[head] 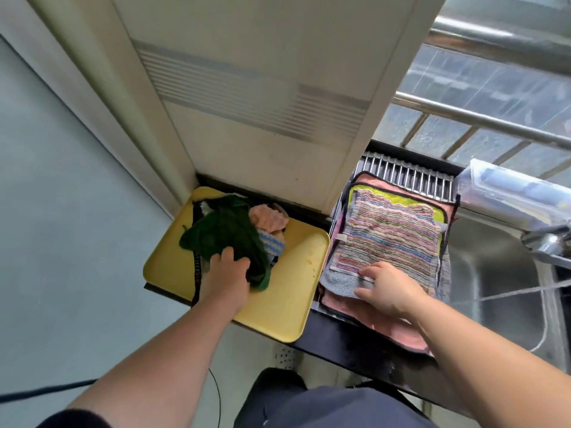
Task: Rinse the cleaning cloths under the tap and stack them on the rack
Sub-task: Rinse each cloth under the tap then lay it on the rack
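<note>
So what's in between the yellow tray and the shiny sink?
The rack, piled with folded cloths, the striped cloth on top with the right hand resting on it. The head view shows it between the yellow tray and the sink.

Lighting: bright daylight from the window (pixel 463 78), upper right. Glare: sat on the steel tap (pixel 543 242), right edge. Shadows: soft. Edges: bowed outward; detail was slightly soft.
</note>
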